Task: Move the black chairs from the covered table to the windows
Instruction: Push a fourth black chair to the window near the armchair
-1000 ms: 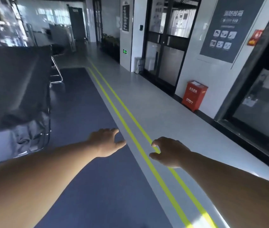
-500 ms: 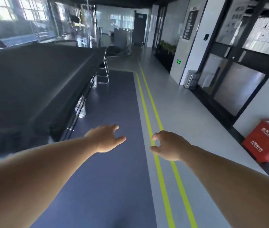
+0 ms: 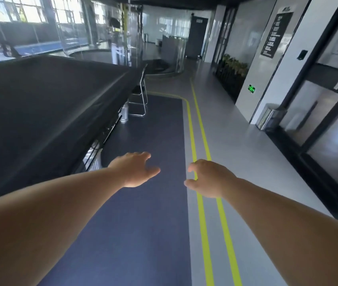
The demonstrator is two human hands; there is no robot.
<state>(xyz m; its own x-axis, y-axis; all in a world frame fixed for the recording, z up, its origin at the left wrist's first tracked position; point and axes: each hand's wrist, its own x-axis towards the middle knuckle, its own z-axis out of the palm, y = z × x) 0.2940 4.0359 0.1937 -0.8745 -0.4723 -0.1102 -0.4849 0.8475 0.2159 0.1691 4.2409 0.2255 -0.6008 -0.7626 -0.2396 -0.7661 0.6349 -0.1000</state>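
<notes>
At the far corner of the covered table (image 3: 46, 104), one black chair (image 3: 141, 87) stands tucked against the cloth edge, on a thin chrome sled frame. Judged light and rigid; the metal tube may be slick. Grip the top of the backrest, which appears to be mesh, though the view is too distant to confirm. The left hand (image 3: 136, 169) and right hand (image 3: 209, 178) hover apart, fingers spread, holding nothing, well short of the chair. The windows (image 3: 19, 11) lie beyond the table.

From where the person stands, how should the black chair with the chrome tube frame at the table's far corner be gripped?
Probably by the top edge of the black chair with the chrome tube frame, approaching along the blue floor strip: its backrest faces the aisle and its seat tucks under the black-covered table.
</notes>
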